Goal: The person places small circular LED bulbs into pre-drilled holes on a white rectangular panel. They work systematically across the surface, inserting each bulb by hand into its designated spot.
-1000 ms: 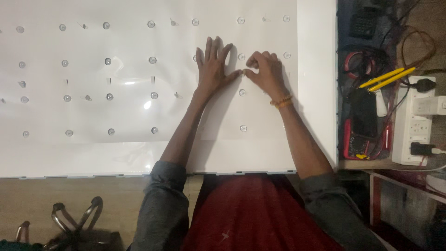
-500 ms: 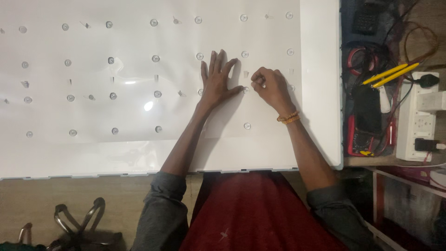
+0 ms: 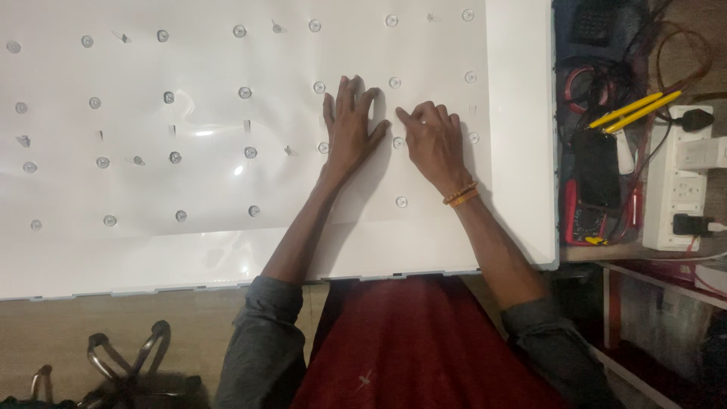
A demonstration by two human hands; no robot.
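Note:
A large white panel point(image 3: 189, 250) covered by a thin white sheet lies flat before me, with several small round lenses poking through holes in rows. My left hand point(image 3: 350, 125) lies flat on the sheet, fingers spread, thumb pointing right. My right hand point(image 3: 433, 142), with a beaded band at the wrist, rests beside it, fingers curled down on the sheet. One round lens point(image 3: 398, 142) sits between the two hands, next to the left thumb and the right forefinger. Neither hand holds anything loose.
To the right of the panel lie a red and black meter point(image 3: 594, 197) with coiled leads, two yellow-handled tools point(image 3: 632, 108) and a white power strip point(image 3: 678, 178) with plugs. A chair base point(image 3: 125, 363) shows at the lower left, a shelf at the lower right.
Both hands have stayed on the same patch of the sheet. The right hand has slid a little closer to the left thumb and flattened somewhat.

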